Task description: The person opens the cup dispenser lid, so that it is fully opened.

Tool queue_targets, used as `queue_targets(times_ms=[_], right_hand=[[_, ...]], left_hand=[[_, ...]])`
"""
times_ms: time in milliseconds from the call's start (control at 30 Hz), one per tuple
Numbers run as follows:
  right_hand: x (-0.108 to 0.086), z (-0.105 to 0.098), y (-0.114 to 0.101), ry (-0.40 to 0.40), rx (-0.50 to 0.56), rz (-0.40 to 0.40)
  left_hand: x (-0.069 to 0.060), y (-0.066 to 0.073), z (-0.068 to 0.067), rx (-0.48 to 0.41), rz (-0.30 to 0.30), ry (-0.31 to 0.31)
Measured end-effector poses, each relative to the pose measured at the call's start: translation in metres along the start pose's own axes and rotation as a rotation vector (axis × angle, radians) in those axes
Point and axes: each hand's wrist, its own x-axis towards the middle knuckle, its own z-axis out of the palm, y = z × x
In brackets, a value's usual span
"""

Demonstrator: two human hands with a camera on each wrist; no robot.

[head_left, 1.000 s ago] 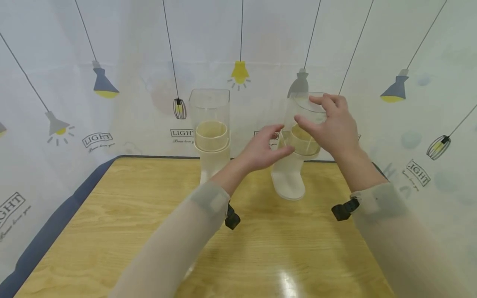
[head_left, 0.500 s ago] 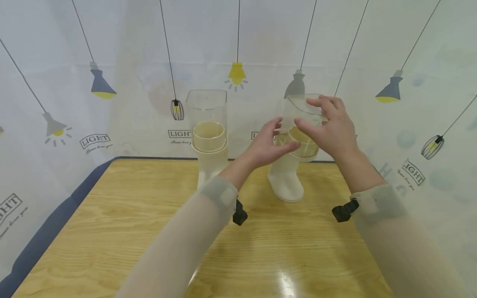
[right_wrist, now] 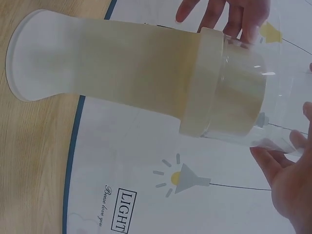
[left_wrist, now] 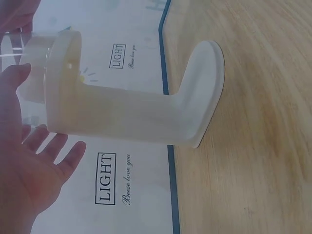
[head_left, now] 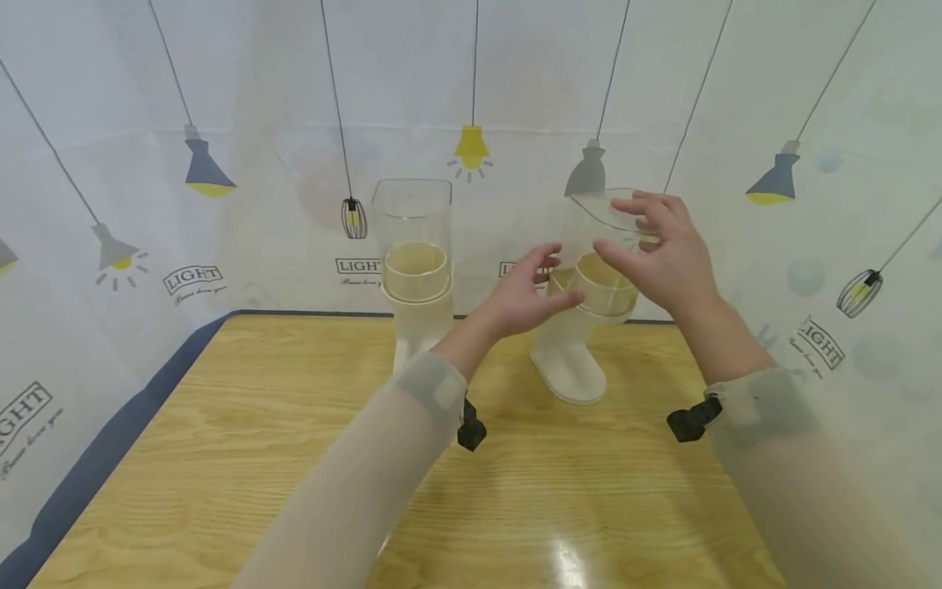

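In the head view, a clear open-topped container sits on a cream boot-shaped stand, leaning slightly right. My left hand is around the container's lower left side, thumb in front and fingers spread behind; in the left wrist view the thumb of this hand lies on the clear wall near the cream collar. With thumb and bent fingers, my right hand holds the container's upper right side near the rim. The right wrist view shows a cream ring inside the clear wall.
A second clear container on a similar cream stand stands upright to the left, partly behind my left forearm. The wooden table ends at a dark blue edge, with a lamp-printed cloth behind it.
The right-hand container and its stand have shifted slightly toward me and to the right, with the container leaning a bit more. Both hands have stayed around it.
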Motion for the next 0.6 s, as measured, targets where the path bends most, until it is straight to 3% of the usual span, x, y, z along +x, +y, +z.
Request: queue_targets(times_ms=[333, 600], right_hand=[[-0.003, -0.007, 0.008, -0.05, 0.116, 0.023], [-0.006, -0.012, 0.011, -0.052, 0.164, 0.031]], left_hand=[[-0.006, -0.009, 0.018, -0.029, 0.076, 0.096], [-0.007, -0.008, 0.035, -0.196, 0.071, 0.126]])
